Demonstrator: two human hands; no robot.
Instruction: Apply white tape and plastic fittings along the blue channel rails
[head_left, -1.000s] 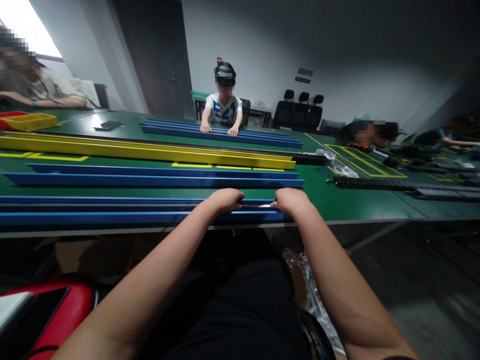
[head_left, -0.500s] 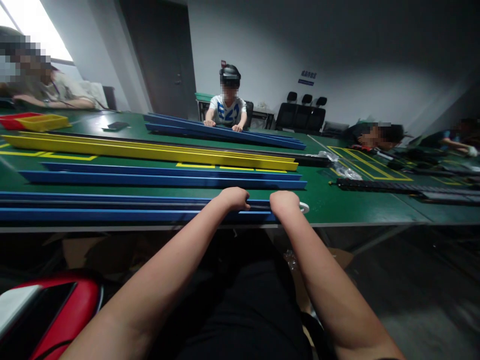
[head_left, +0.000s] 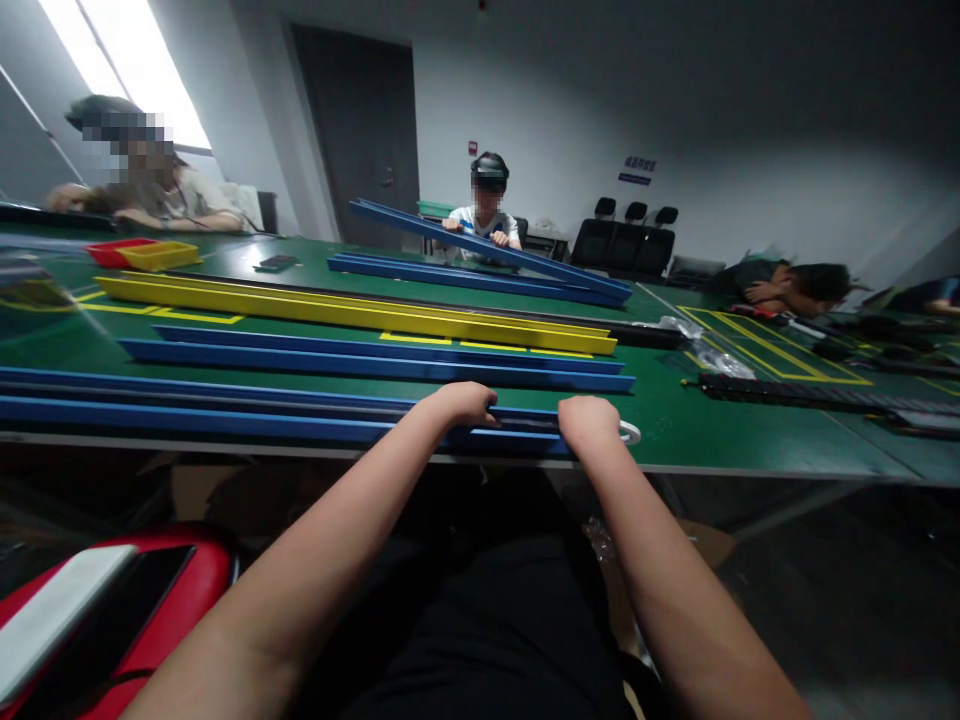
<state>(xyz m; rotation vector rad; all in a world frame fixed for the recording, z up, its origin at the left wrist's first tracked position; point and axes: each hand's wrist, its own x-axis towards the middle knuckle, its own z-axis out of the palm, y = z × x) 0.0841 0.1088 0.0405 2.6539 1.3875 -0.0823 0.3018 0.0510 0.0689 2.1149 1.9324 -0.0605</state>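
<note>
A long blue channel (head_left: 187, 412) with a dark strip inside lies along the near edge of the green table (head_left: 675, 420). My left hand (head_left: 459, 404) rests on the channel near its right end, fingers curled over the top rim. My right hand (head_left: 586, 421) is closed at the very end of the channel, and a small white loop (head_left: 628, 432) sticks out beside its knuckles. What the right fingers hold is hidden.
Two more blue channels (head_left: 375, 358) and a long yellow one (head_left: 360, 312) lie farther back. A person across the table tilts up a blue channel (head_left: 495, 250). Black strips (head_left: 795, 392) lie at right; red and yellow trays (head_left: 142, 253) at far left. Other people sit around.
My right hand slid right to the channel's end and the white loop came into sight. The person opposite lifted one end of a blue channel. My head turned slightly.
</note>
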